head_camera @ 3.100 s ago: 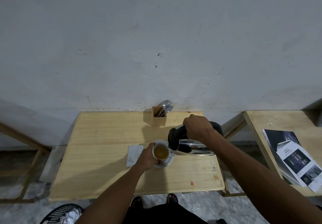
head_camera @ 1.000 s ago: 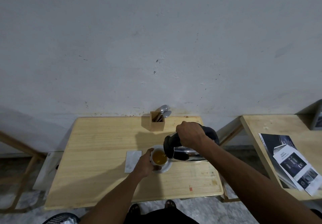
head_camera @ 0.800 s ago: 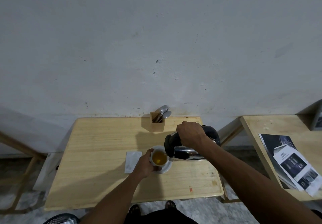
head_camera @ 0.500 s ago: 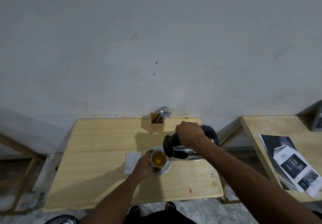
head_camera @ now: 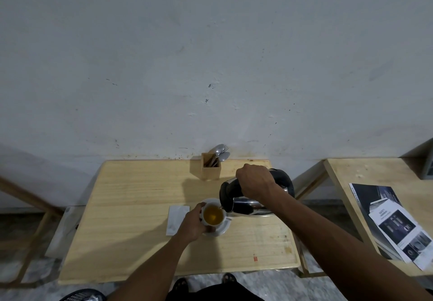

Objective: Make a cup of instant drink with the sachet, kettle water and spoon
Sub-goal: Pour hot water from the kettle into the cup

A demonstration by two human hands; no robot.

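Observation:
A white cup (head_camera: 212, 215) full of amber liquid stands on a white saucer (head_camera: 222, 229) near the middle of the wooden table (head_camera: 131, 230). My left hand (head_camera: 192, 225) wraps around the cup's left side. My right hand (head_camera: 255, 181) grips the black handle of a steel kettle (head_camera: 248, 207), which is tilted with its spout over the cup's right rim. A flat white sachet (head_camera: 176, 218) lies just left of the cup. Spoons (head_camera: 219, 152) stick out of a wooden holder (head_camera: 210, 169) at the table's back edge.
A second wooden table (head_camera: 375, 183) to the right carries printed leaflets (head_camera: 398, 223). A plain wall rises right behind both tables. A dark basket (head_camera: 82, 297) sits on the floor at lower left, and my feet (head_camera: 203, 283) show under the table's front edge.
The kettle stays tilted at the cup and the liquid level has risen slightly. Both hands keep their grips; the view has drifted a little.

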